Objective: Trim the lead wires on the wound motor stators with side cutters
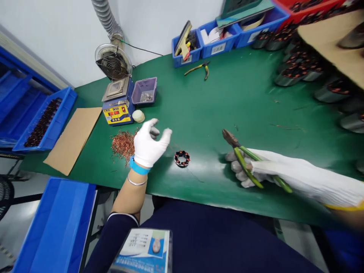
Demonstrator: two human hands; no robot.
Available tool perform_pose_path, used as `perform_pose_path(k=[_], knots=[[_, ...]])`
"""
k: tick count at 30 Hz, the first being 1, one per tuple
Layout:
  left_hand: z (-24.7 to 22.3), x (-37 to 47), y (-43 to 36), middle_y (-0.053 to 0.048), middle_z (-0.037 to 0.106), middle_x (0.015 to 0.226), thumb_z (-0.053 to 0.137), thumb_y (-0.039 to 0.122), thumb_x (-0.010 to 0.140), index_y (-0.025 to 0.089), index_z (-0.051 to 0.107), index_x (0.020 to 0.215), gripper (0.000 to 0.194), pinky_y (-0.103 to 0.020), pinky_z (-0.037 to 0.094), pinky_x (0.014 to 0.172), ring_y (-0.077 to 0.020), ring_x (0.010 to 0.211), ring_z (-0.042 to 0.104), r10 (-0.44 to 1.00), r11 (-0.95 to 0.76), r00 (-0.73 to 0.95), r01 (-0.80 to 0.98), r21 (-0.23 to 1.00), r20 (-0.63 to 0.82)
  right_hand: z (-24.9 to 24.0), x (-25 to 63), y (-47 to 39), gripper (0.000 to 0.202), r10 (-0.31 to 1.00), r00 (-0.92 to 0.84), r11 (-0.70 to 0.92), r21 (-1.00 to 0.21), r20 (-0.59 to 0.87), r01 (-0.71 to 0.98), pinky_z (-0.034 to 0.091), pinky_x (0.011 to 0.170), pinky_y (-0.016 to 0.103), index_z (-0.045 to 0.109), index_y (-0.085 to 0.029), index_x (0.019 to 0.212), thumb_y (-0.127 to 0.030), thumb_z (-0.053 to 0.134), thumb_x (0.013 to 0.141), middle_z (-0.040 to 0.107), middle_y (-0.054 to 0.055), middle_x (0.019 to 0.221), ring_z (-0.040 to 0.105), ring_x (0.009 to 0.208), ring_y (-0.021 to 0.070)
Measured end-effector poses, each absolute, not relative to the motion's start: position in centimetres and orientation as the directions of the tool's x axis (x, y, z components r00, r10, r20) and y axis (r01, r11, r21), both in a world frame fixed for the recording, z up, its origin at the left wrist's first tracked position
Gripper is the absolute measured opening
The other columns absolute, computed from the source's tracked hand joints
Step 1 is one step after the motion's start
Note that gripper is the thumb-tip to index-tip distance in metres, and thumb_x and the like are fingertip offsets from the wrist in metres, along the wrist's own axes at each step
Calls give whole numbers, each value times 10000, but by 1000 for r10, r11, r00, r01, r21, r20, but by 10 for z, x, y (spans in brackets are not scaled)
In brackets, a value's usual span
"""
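My left hand (152, 142), in a white glove, hovers over the green table with its fingers apart and nothing in them. Just right of it lies a small ring-shaped coil-wound stator (176, 162) with dark and copper-coloured segments, its thin wire trailing on the table. A heap of short copper wire clippings (122, 146) is partly hidden behind my left hand. On the right, my right hand (241, 170), also gloved, grips green-handled cutting pliers (232, 138). Their jaws point up and left, apart from the stator, and look closed.
Behind my left hand stand a blue-yellow solder pot (118, 113), a purple tray (144, 93) and a fume fan (112, 66). Yellow-handled pliers (199, 69) lie near blue bins (186, 49). Several metal cylinders (290, 77) with wound parts fill the right. Cardboard (74, 138) lies left.
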State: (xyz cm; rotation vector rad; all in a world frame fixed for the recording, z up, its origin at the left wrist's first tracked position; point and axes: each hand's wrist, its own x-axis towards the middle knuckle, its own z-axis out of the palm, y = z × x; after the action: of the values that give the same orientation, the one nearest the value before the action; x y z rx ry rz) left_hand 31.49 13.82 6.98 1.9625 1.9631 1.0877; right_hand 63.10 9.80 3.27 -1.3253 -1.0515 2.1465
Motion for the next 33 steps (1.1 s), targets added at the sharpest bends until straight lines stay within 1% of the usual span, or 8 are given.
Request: perform_pose_path(k=[2,4,7,9,15,22,28,33], knots=[[75,298,142,-68,734,1006,574,325,867,181,561,1241,401,-331,586,836,-179,885,720,888,-284,-65,700,655,455,29,632,98,616,668,-454,-644,-764,-590,46,570,730,331,588,-225,1186,-533,832,713,650,86,973,629,820,214],[80,290,141,-121,702,1231,565,237,807,174,540,1292,490,-382,562,987,-217,1120,694,877,-444,176,655,612,447,29,631,97,618,674,-442,-640,-767,-592,51,570,733,329,587,-227,1190,-544,826,715,656,96,1004,635,835,221],[80,298,130,-122,616,1423,629,183,731,204,554,1342,616,-488,392,1205,-296,1435,490,765,-620,618,633,464,179,33,627,95,679,693,-409,-626,-777,-594,68,569,711,327,592,-218,1177,-574,841,655,654,94,990,632,810,223],[76,312,122,-94,645,1392,629,147,765,232,568,1344,589,-550,273,1263,-306,1483,431,696,-664,718,648,374,-7,36,625,93,703,700,-386,-625,-777,-601,75,575,724,342,592,-214,1189,-579,836,639,654,97,997,638,812,233],[61,341,116,-126,720,1110,740,410,812,166,643,1221,486,-567,300,1217,-325,1141,646,849,-527,528,840,128,28,38,618,84,727,707,-424,-603,-796,-565,54,579,754,366,582,-206,1199,-601,830,641,645,99,1000,641,814,235],[54,362,112,-129,724,1021,596,262,874,159,685,932,149,-498,377,1141,-297,1026,650,876,-480,482,871,102,9,47,598,70,632,568,-613,-637,-765,-549,95,535,667,313,647,-216,1117,-610,832,659,612,40,856,590,714,172],[46,364,118,-95,717,963,473,230,964,186,683,965,215,-402,483,876,-266,960,652,841,-523,536,841,140,-80,50,594,68,592,542,-575,-706,-703,-613,84,551,655,298,656,-245,1077,-582,862,636,638,29,856,643,709,176],[41,364,119,-76,707,948,462,273,1000,198,670,968,224,-389,461,853,-252,944,649,854,-509,519,848,148,-33,44,595,68,595,531,-551,-708,-694,-644,129,576,686,323,617,-228,1114,-560,829,669,653,49,904,681,765,204]])
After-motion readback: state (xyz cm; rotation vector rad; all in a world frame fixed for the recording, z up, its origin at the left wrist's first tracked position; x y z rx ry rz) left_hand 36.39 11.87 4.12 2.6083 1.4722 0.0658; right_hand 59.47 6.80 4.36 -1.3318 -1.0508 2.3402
